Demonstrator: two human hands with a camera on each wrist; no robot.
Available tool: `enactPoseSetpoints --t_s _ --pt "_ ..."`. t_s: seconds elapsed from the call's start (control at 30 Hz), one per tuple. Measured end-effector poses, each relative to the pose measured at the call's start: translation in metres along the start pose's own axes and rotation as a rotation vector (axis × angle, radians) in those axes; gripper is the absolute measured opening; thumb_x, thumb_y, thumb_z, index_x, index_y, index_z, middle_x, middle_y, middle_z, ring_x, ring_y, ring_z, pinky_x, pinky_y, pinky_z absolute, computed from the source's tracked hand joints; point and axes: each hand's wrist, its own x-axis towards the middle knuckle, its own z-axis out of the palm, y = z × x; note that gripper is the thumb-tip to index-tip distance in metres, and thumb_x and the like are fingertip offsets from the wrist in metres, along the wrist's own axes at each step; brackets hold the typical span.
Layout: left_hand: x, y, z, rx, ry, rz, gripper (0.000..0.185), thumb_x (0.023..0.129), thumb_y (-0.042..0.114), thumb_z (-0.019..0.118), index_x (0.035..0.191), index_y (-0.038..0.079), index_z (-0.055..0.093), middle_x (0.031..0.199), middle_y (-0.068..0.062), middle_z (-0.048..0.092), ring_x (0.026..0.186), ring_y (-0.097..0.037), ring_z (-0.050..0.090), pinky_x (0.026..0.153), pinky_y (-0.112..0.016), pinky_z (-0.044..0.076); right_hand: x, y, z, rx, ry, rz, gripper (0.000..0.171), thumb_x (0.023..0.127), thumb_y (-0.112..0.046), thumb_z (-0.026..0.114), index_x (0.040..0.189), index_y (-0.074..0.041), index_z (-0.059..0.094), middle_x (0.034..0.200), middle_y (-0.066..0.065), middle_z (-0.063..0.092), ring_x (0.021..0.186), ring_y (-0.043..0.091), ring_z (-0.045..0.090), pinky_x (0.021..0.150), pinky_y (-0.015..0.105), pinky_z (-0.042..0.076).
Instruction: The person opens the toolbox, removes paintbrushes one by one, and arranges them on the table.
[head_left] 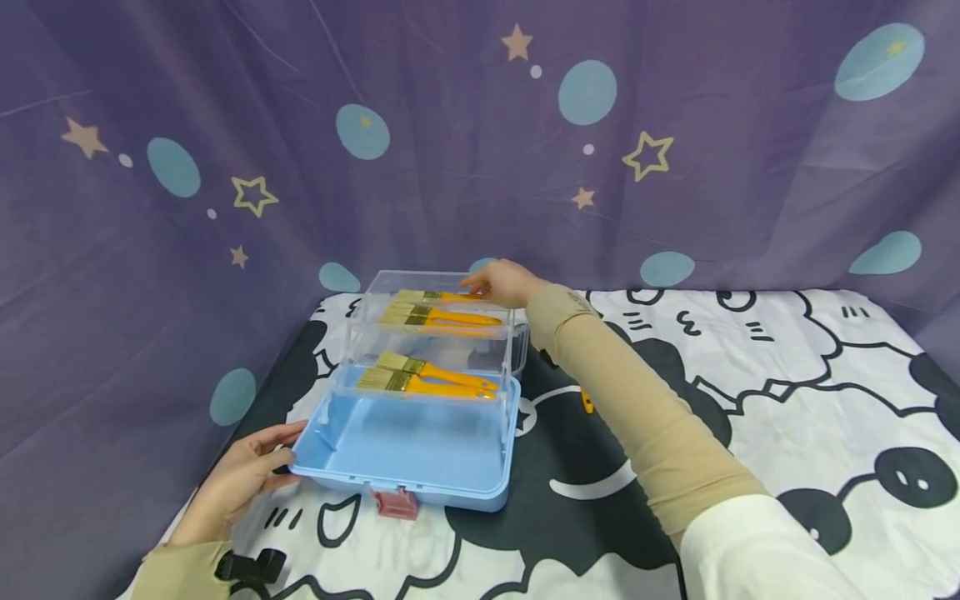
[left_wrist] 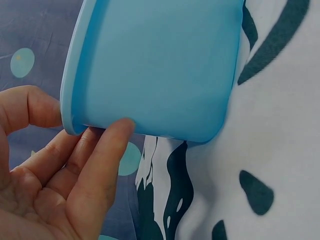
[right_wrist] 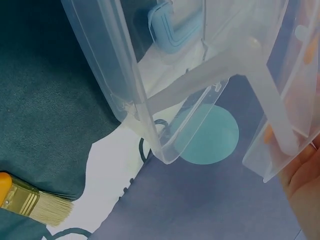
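A light blue plastic storage box [head_left: 420, 442] stands with its clear trays [head_left: 480, 354] raised in tiers at the back. My left hand [head_left: 243, 475] grips the box's front left corner, thumb at the rim and fingers against the outer wall. At the top tray, my right hand [head_left: 510, 283] pinches the yellow handle of a flat paintbrush [head_left: 427, 296]. Further paintbrushes [head_left: 442, 317] lie in this upper tier. Two more paintbrushes [head_left: 420, 383] rest in the lower tray, bristles to the left. Clear plastic partly covers my right fingers in the right wrist view.
Under my right forearm another paintbrush [right_wrist: 35, 202] lies on the patterned cloth [head_left: 787, 433]. A red latch [head_left: 396, 503] hangs at the box's front. White hinge arms [right_wrist: 200, 82] link the trays. Behind everything hangs a purple curtain [head_left: 465, 200].
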Motion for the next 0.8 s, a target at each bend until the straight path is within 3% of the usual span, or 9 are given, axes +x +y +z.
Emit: enactPoseSetpoints --t_s 0.33,0.4,0.5,0.67,0.8 --pt "-0.0011 0.0009 0.0004 0.003 -0.008 0.0 0.059 0.088 0.001 0.045 0.144 -0.008 0.029 0.144 -0.032 0.033 0.09 -0.001 0.059 0.073 -0.03 0.056 -0.0014 -0.0041 -0.0009 -0.037 0.002 -0.001 0.058 0.089 0.012 0.04 0.137 -0.018 0.053 0.127 0.007 0.061 0.119 0.023 0.054 0.11 0.037 0.035" --pt "-0.001 0.0012 0.0005 -0.001 -0.013 0.006 0.059 0.088 0.001 0.045 0.144 -0.008 0.029 0.144 -0.032 0.033 0.09 0.0 0.058 0.073 -0.03 0.056 -0.002 -0.0044 -0.0015 -0.036 0.008 -0.001 0.058 0.089 0.012 0.04 0.136 -0.018 0.053 0.127 0.006 0.061 0.119 0.022 0.054 0.115 0.039 0.027" --pt "-0.0014 0.0008 -0.0001 -0.009 -0.017 0.015 0.059 0.089 0.001 0.045 0.144 -0.008 0.029 0.143 -0.032 0.034 0.088 0.002 0.058 0.073 -0.03 0.056 -0.0026 -0.0059 -0.0023 -0.018 0.009 0.004 0.059 0.089 0.013 0.039 0.136 -0.019 0.054 0.127 0.006 0.061 0.119 0.023 0.054 0.116 0.039 0.024" --pt "-0.0012 0.0007 0.0002 -0.005 -0.015 0.018 0.058 0.089 0.001 0.045 0.144 -0.008 0.029 0.143 -0.032 0.034 0.088 0.0 0.059 0.073 -0.03 0.056 -0.0035 -0.0071 -0.0028 0.02 0.008 0.009 0.06 0.087 0.015 0.038 0.134 -0.017 0.055 0.127 0.008 0.06 0.117 0.025 0.054 0.105 0.036 0.041" --pt "-0.0005 0.0002 0.0002 -0.005 -0.011 0.016 0.058 0.088 0.001 0.045 0.144 -0.008 0.03 0.143 -0.032 0.035 0.089 0.0 0.059 0.073 -0.03 0.056 -0.0024 -0.0056 -0.0015 0.035 0.019 0.004 0.061 0.086 0.016 0.037 0.133 -0.016 0.056 0.126 0.009 0.06 0.116 0.026 0.055 0.1 0.035 0.045"
